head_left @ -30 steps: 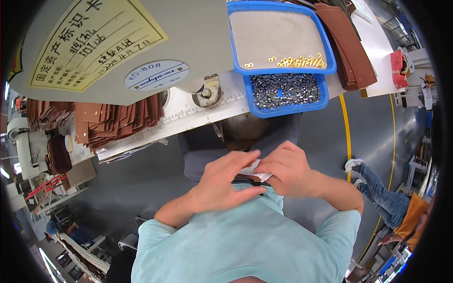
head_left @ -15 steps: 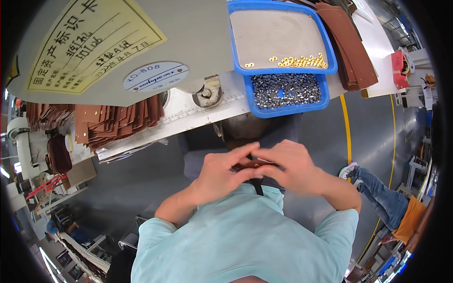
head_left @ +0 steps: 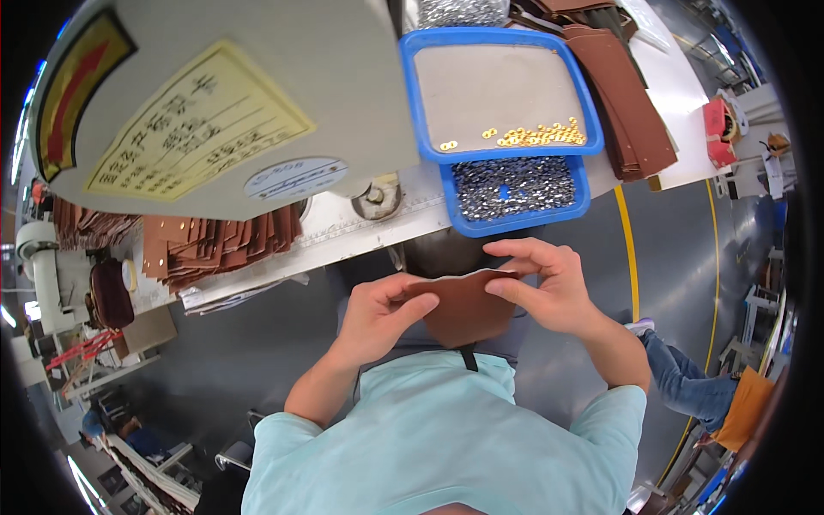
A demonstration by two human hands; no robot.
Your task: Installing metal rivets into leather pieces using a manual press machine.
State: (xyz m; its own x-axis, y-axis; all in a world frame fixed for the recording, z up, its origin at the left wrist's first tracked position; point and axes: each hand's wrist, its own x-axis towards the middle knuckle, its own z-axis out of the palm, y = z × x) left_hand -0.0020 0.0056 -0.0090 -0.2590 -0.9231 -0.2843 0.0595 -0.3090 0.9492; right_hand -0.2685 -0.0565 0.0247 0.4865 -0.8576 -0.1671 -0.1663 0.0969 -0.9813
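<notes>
A brown leather piece [head_left: 468, 311] hangs in front of my body, just off the table's near edge, its pale upper edge slightly wavy. My left hand [head_left: 378, 316] pinches its left end, the thumb lying on the brown face. At the other end, my right hand [head_left: 554, 287] grips the upper corner between thumb and fingers, with the index finger raised away from it. Beyond my hands, small gold ring-shaped fittings [head_left: 549, 135] lie along the near side of an upper blue tray [head_left: 412, 94]. Many small silver metal parts [head_left: 515, 187] fill the lower blue tray [head_left: 515, 228].
A large grey machine head [head_left: 343, 60] bulks over the table's left side. Overlapping brown leather pieces [head_left: 223, 245] lie beneath it. More long leather strips [head_left: 622, 103] rest right of the trays. A person in jeans [head_left: 687, 369] is at the far right.
My hands have moved apart from close together, and the leather piece now shows its broad brown face between them. The view has shifted slightly, with the machine and trays appearing lower.
</notes>
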